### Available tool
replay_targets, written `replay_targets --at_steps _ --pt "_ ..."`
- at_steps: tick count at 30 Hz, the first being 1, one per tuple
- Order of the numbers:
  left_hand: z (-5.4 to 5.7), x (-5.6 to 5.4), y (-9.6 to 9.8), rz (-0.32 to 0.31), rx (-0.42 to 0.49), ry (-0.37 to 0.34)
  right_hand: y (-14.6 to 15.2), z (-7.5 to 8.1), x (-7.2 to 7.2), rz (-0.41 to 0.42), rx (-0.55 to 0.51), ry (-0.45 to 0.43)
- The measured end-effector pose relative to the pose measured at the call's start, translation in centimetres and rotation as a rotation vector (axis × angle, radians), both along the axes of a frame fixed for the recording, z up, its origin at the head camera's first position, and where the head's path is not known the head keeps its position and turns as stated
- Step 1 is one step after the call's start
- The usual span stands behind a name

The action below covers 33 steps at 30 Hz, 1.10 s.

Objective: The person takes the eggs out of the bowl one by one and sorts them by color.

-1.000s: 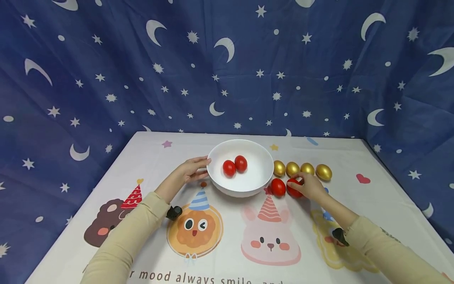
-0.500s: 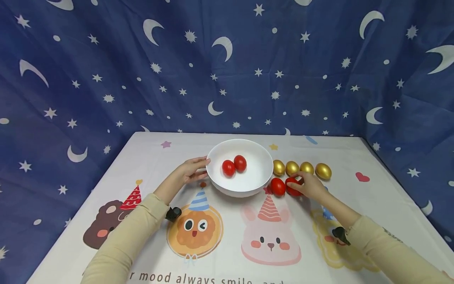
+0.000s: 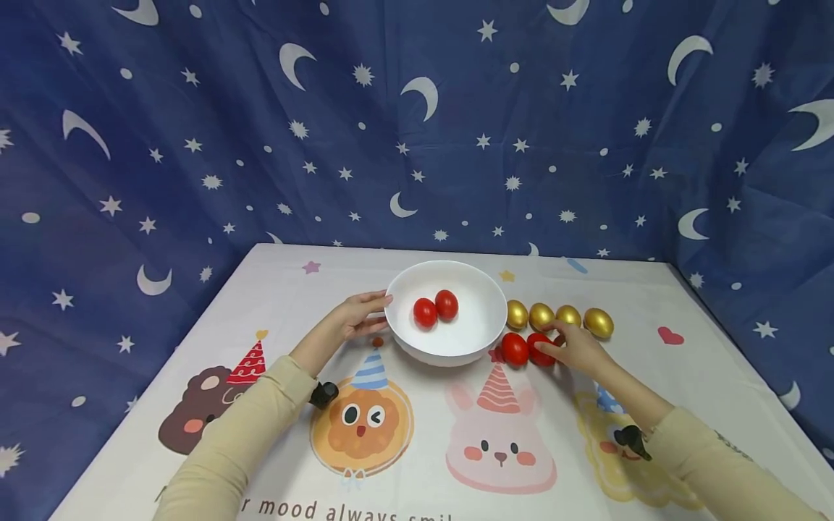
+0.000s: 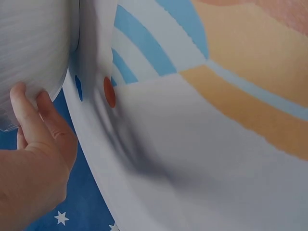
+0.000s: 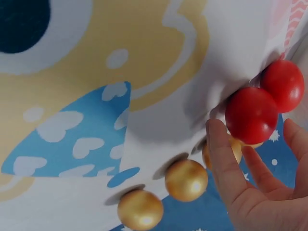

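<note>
A white bowl [image 3: 478, 311] stands mid-table with two red eggs [image 3: 425, 312] inside. My left hand [image 3: 360, 316] rests its fairly straight fingers against the bowl's left side; the left wrist view shows the fingertips [image 4: 19, 89] on its outer wall. Right of the bowl lie two more red eggs, one nearer the bowl [image 3: 515, 350] and one beside it [image 3: 538, 354], touching or almost touching. Around this outer egg my right hand [image 3: 580, 349] spreads its fingers. In the right wrist view a gap shows between the thumb and the egg [image 5: 250, 115].
Several gold eggs [image 3: 599, 323] line up behind the red ones, close to the right hand. A white cloth [image 3: 280, 297] with cartoon animal prints covers the table. A dark blue curtain [image 3: 339, 130] with moons and stars hangs behind and at both sides.
The outer red egg now sits slightly closer to the red egg beside it. My right hand's fingers have loosened a little around it. The left hand stays at the bowl; the head view has shifted slightly.
</note>
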<state>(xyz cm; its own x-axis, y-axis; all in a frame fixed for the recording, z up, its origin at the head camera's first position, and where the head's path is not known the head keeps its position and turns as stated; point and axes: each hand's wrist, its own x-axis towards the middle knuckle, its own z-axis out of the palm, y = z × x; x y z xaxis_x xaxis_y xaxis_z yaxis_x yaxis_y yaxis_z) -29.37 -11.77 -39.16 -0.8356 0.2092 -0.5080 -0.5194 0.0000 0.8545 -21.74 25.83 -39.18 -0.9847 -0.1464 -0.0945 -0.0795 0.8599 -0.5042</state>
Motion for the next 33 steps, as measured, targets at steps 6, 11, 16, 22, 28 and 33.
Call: replay_targets --at_steps 6,11,16,22,28,33 --pt "0.0 0.0 -0.2 0.009 -0.001 0.006 0.4 1.0 0.0 0.031 -0.004 0.034" --pt "0.0 -0.2 -0.4 0.016 -0.003 0.011 0.2 1.9 0.0 0.062 0.019 0.046" --pt "-0.1 0.0 -0.2 0.003 -0.011 0.014 0.0 2.3 0.4 0.085 0.045 0.048" --pt "-0.4 0.0 -0.1 0.004 -0.010 0.009 -0.1 2.9 0.2 0.077 0.026 0.019" --pt "-0.4 -0.1 0.0 0.011 -0.007 -0.001 -0.5 3.8 0.1 0.079 0.021 0.012" --pt "-0.3 -0.1 0.1 0.020 0.001 -0.007 -1.3 4.8 -0.2 0.094 -0.041 0.043"
